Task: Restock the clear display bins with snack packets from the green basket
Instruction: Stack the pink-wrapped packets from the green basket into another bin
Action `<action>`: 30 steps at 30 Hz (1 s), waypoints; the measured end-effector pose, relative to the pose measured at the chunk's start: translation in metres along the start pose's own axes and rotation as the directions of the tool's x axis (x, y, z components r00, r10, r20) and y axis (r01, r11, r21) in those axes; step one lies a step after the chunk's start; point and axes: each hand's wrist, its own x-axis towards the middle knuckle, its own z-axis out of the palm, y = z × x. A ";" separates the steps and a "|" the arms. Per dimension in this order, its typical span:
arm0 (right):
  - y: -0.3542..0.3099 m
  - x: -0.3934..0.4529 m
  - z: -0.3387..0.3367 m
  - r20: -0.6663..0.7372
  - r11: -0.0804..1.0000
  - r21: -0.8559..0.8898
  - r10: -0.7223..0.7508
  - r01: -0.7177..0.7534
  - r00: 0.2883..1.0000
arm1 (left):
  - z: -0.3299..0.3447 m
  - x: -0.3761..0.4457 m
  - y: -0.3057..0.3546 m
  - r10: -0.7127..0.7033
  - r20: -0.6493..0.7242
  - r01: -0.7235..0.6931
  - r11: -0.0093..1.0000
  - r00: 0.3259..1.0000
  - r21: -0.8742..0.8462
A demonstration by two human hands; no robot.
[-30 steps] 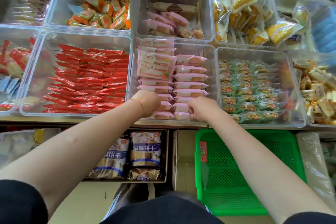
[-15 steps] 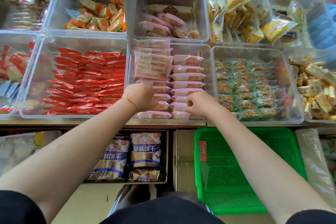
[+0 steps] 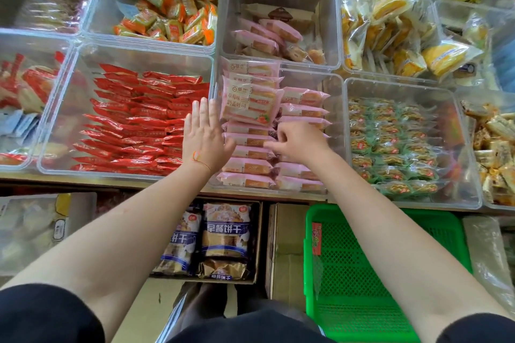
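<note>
Pink snack packets point(image 3: 252, 103) fill the middle clear bin point(image 3: 335, 97) in two rows, with a few stacked upright at its far left. My left hand point(image 3: 204, 133) is flat and open, fingers together, at the bin's left wall beside the packets, holding nothing. My right hand point(image 3: 299, 142) is curled over the packets in the middle of the bin, fingertips pinching the edge of a pink packet point(image 3: 250, 140). The green basket point(image 3: 348, 273) stands on the floor at the lower right and shows only bare mesh.
Red packets point(image 3: 139, 120) fill the bin on the left, green packets point(image 3: 395, 147) the bin on the right. Orange sweets point(image 3: 172, 19), more pink packets point(image 3: 267, 33) and yellow cakes point(image 3: 390, 33) lie in the back bins. A carton of biscuit bags point(image 3: 220, 237) sits below the shelf.
Both hands have moved away from the bin's front edge, deeper along the pink rows. My left hand has opened flat at the left wall; my right has shifted leftward onto a packet.
</note>
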 end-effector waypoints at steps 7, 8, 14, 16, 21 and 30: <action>-0.035 0.065 0.001 -0.386 0.937 -0.347 -0.100 -0.044 0.917 | -0.001 0.000 0.002 -0.021 0.018 0.020 0.999 1.000 0.050; -0.036 0.072 0.002 -0.334 0.914 -0.405 -0.119 -0.028 0.935 | -0.001 0.000 0.002 -0.023 0.017 0.022 0.999 1.000 0.046; -0.043 0.082 0.004 -0.174 0.821 -0.547 -0.301 0.162 0.938 | -0.002 0.001 0.002 -0.022 0.018 0.021 0.999 1.000 0.029; -0.041 0.081 0.008 -0.156 0.769 -0.601 -0.381 0.218 0.912 | -0.002 0.001 0.002 -0.019 0.013 0.018 1.000 1.000 0.023; -0.042 0.091 -0.001 -0.134 0.743 -0.618 -0.420 0.256 0.897 | -0.003 0.000 0.003 -0.011 0.016 0.011 1.000 1.000 0.028; -0.037 0.091 -0.016 -0.233 0.874 -0.390 -0.398 0.289 0.887 | -0.003 -0.004 0.004 0.246 -0.033 -0.233 0.947 0.969 0.222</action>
